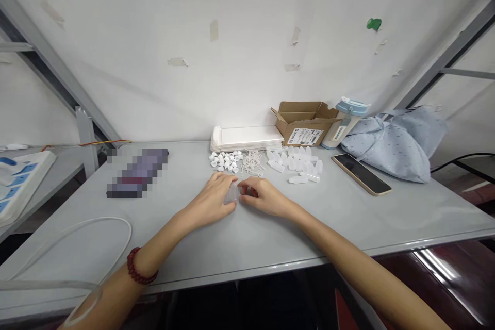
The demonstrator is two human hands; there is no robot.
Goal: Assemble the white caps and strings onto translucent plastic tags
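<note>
Clear plastic: the clear plastic (232, 194) sits between your hands, near side of the small white caps (226, 161); the view is too poor to tell whether it is one piece or several.
Left hand: your left hand (212, 200) curves around its left side, thumb and fingers apart – I cannot tell whether it grips or only fences.
Right hand: your right hand (265, 196) is half curled at the right edge, fingertips close to it; a firm hold cannot be confirmed.
Slip: smooth plastic could slide on the smooth table (193, 252) if only one side is pressed.
Tangle: the loose white cords (252, 163) lie just far of your right fingers – a careless sweep could snag them.
Scatter: a knuckle pushed far could spread the caps, or the translucent pieces (296, 159) farther right.
</note>
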